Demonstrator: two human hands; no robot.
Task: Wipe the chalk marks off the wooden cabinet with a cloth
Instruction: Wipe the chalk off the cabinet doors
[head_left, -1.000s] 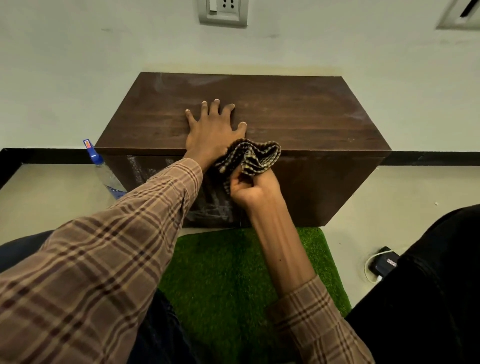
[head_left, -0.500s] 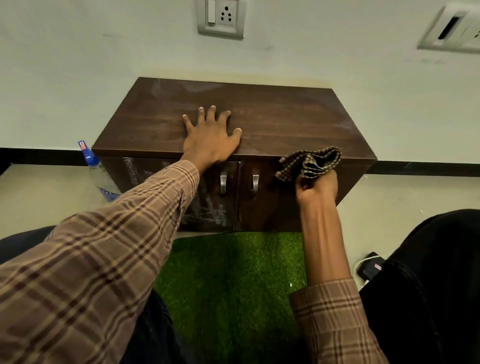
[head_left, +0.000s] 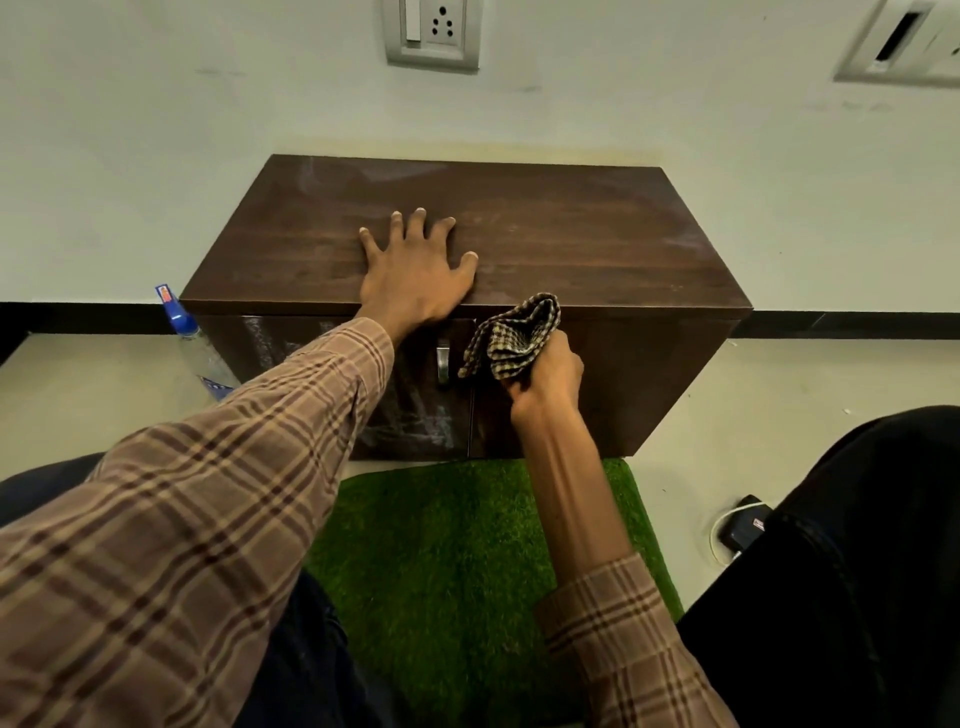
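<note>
A low dark wooden cabinet (head_left: 597, 244) stands against the wall. My left hand (head_left: 415, 275) lies flat on its top near the front edge, fingers spread. My right hand (head_left: 548, 376) grips a bunched checked cloth (head_left: 514, 335) against the upper part of the right door, close to the seam between the two doors. White chalk marks (head_left: 415, 421) smear the lower part of the left door, partly hidden by my left sleeve. One metal handle (head_left: 442, 361) shows on the left door; the right door's handle is behind the cloth.
A spray bottle with a blue cap (head_left: 195, 345) stands on the floor left of the cabinet. A green grass mat (head_left: 447, 561) lies in front of it. A black charger with a white cable (head_left: 743, 527) lies on the floor at right. A wall socket (head_left: 434, 31) sits above.
My right hand has swept the cloth back left across the right door, from its right end toward the middle seam. One second ago it was over the left door. My left hand stayed put.
</note>
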